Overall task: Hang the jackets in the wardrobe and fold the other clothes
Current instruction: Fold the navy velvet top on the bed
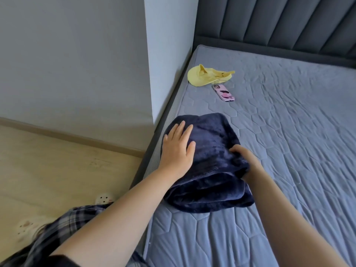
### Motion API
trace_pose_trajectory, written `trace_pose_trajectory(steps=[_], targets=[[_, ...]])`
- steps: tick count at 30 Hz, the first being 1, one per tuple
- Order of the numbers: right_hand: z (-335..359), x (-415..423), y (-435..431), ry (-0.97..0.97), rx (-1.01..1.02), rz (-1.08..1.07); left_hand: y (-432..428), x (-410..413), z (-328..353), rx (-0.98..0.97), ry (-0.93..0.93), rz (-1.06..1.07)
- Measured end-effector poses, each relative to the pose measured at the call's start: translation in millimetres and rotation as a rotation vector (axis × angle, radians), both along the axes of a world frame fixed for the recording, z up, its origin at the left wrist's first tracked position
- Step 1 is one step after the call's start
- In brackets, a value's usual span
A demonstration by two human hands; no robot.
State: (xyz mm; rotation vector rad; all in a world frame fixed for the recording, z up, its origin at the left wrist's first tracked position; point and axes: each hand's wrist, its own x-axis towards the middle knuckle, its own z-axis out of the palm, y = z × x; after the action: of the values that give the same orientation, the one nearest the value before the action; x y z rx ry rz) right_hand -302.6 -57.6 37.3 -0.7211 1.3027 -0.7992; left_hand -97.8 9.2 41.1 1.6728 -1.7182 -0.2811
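Pressing flat-fingered, the left hand [178, 146] steadies the soft, bulky navy fleece garment [210, 164]; the right hand [245, 163] pinches its folded right edge, probably the best hold.

Soft even daylight, faint shadows, slight softness, wide-angle bending at edges.

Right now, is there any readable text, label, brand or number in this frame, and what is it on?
No readable text anywhere.
Phone case: pink with dark blotches, a pattern only, no letters legible.
Yellow garment: no print or tag visible.
Dark blue fleece garment, under the left hand and gripped by the right hand: no label visible.
Mattress: quilted stitching only.
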Motion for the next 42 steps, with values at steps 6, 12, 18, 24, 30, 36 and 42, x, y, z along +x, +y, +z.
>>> trace_pose_trajectory(steps=[6, 12, 18, 24, 30, 36, 42], targets=[[-32, -30, 3, 0.377, 0.131, -0.097, -8, -37, -24, 0.228, -0.384, -0.141], [-19, -39, -28, 1.075, -0.16, 0.339, -20, -63, -35, 0.418, -0.616, -0.135], [-48, -6, -46, 1.153, -0.853, 0.382, -22, -69, -43, 0.43, -0.711, -0.176], [-103, -10, -47, 1.094, -0.468, 0.285, -17, -54, -56, 0.361, -0.597, -0.243], [-94, -30, -47, 0.729, -0.024, 0.043, -22, -60, -58, 0.427, -0.673, -0.236], [-90, -59, -40, 0.112, 0.294, 0.273, -14, -48, -65, 0.447, -0.735, -0.245], [-79, -40, -18, -0.003, 0.189, 0.25, -4, -28, -57, 0.449, -0.737, -0.253]])
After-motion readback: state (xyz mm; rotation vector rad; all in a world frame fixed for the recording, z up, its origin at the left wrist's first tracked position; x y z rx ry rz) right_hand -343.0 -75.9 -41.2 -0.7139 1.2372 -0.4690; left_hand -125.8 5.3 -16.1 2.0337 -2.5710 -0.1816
